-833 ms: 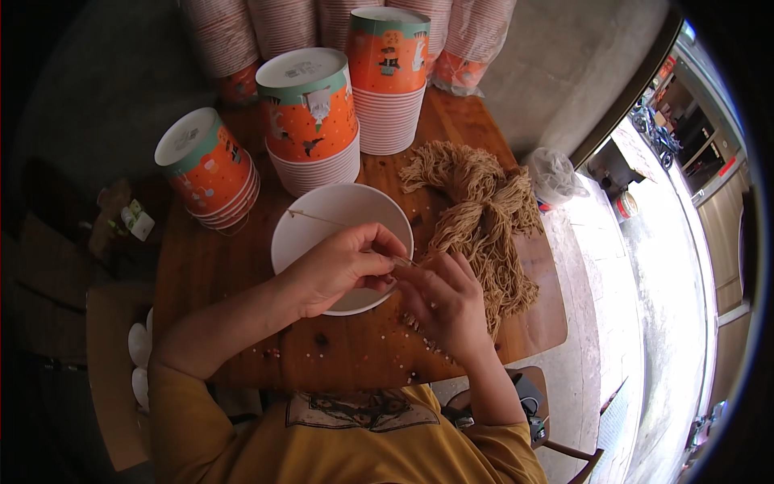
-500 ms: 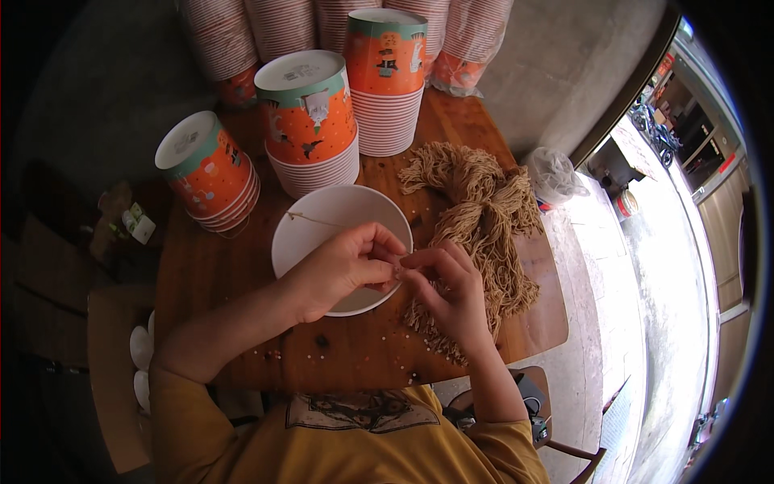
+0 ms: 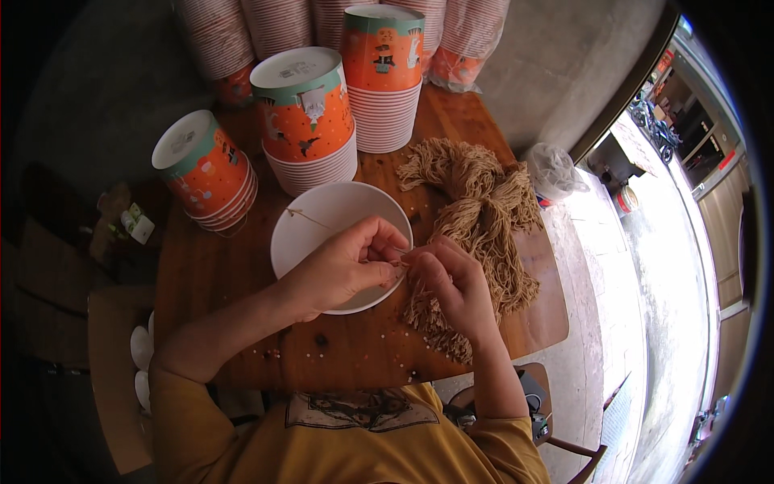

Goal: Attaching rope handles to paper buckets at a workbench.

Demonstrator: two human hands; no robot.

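Observation:
A white-lined paper bucket point(image 3: 302, 246) stands on the wooden table in front of me, its mouth facing up. My left hand point(image 3: 355, 262) is over its right side, thumb and fingers pinched together. A thin tan string point(image 3: 313, 219) runs from behind that hand across the opening to the left, with a small knot or loop near its end. My right hand point(image 3: 455, 282) meets the left fingertips at the right rim, also closed in a pinch. Between the fingertips the string's other part is mostly hidden. Beside my right hand lies a tied bundle of tan cord point(image 3: 484, 214).
Upside-down orange and green buckets stand in a short stack point(image 3: 205, 173), a middle stack point(image 3: 306, 121) and a taller stack point(image 3: 385, 73). Plastic-wrapped stacks point(image 3: 278, 24) line the wall. Tiny pale bits point(image 3: 320, 355) dot the table's near edge. A cardboard box point(image 3: 113, 363) with white cups stands left.
My right hand has turned slightly inward, its fingers curling closer against the left fingertips. My left hand has barely moved and the string still crosses the bucket.

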